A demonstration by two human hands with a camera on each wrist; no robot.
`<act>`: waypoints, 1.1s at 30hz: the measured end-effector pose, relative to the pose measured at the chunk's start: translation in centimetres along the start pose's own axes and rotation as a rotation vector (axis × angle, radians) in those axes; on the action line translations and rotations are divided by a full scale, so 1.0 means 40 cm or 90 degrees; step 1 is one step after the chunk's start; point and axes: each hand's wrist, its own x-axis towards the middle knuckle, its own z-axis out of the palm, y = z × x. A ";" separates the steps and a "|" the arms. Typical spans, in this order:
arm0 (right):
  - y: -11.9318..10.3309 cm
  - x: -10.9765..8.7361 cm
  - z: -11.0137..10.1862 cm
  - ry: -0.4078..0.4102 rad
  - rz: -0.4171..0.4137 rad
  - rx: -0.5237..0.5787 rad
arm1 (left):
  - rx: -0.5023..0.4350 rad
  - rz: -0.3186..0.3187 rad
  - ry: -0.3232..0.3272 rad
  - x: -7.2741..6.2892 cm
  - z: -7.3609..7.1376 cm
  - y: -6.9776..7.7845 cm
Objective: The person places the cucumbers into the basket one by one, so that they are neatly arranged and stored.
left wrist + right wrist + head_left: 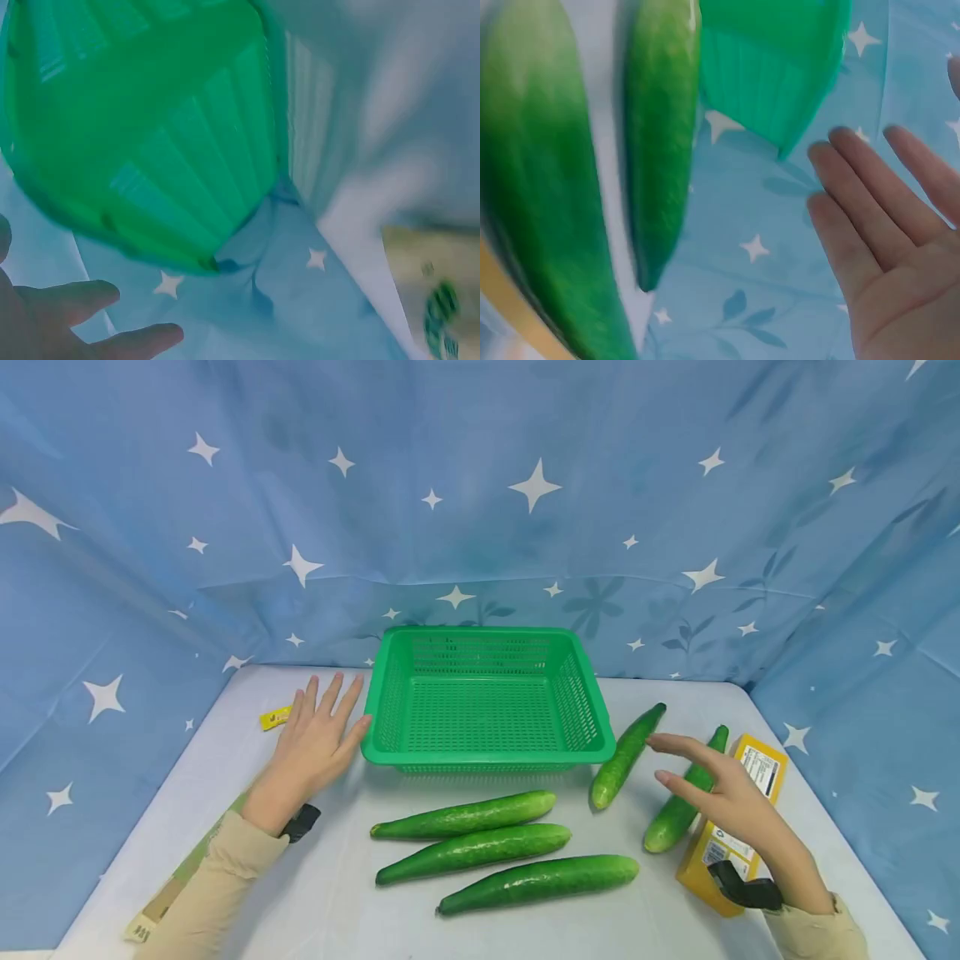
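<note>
Left of the rectangular green plastic basket, the left hand spreads wide; opposite, the empty right hand gapes near long green cucumbers.

No text is legible, including the yellow box's printed labels.

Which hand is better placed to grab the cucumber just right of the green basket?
Probably the right hand: it looks empty and close to that cucumber, while the left hand, also empty, is on the green basket's opposite side.
</note>
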 end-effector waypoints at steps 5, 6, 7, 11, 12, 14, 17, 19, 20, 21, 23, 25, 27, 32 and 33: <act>-0.012 -0.034 0.041 -0.065 -0.020 0.038 | -0.018 0.019 -0.005 0.012 0.020 0.032; -0.013 -0.039 0.051 -0.081 -0.023 0.047 | -0.024 0.022 -0.006 0.015 0.024 0.037; -0.013 -0.043 0.060 -0.099 -0.025 0.055 | -0.030 0.024 -0.008 0.019 0.028 0.042; -0.012 -0.057 0.091 -0.187 -0.012 0.096 | -0.058 0.032 -0.026 0.035 0.044 0.055; -0.012 -0.059 0.097 -0.214 0.000 0.104 | -0.065 0.035 -0.031 0.040 0.048 0.056; -0.012 -0.064 0.108 -0.264 0.026 0.116 | -0.076 0.037 -0.040 0.046 0.053 0.057; -0.011 -0.068 0.123 -0.316 0.051 0.124 | -0.094 0.037 -0.048 0.051 0.058 0.055; -0.009 -0.067 0.134 -0.331 0.053 0.126 | -0.101 0.037 -0.052 0.052 0.061 0.053; -0.007 -0.066 0.139 -0.332 0.048 0.124 | -0.106 0.036 -0.053 0.053 0.062 0.053; -0.006 -0.066 0.144 -0.331 0.042 0.121 | -0.109 0.036 -0.052 0.053 0.064 0.052; -0.003 -0.066 0.151 -0.326 0.032 0.116 | -0.116 0.036 -0.050 0.053 0.067 0.051; 0.001 -0.067 0.155 -0.321 0.023 0.114 | -0.126 0.035 -0.046 0.052 0.070 0.052; 0.005 -0.070 0.158 -0.320 0.010 0.120 | -0.135 0.036 -0.038 0.050 0.075 0.052; 0.011 -0.076 0.162 -0.317 -0.019 0.147 | -0.149 0.039 -0.025 0.047 0.085 0.050; 0.011 -0.076 0.162 -0.314 -0.024 0.152 | -0.149 0.039 -0.025 0.047 0.087 0.050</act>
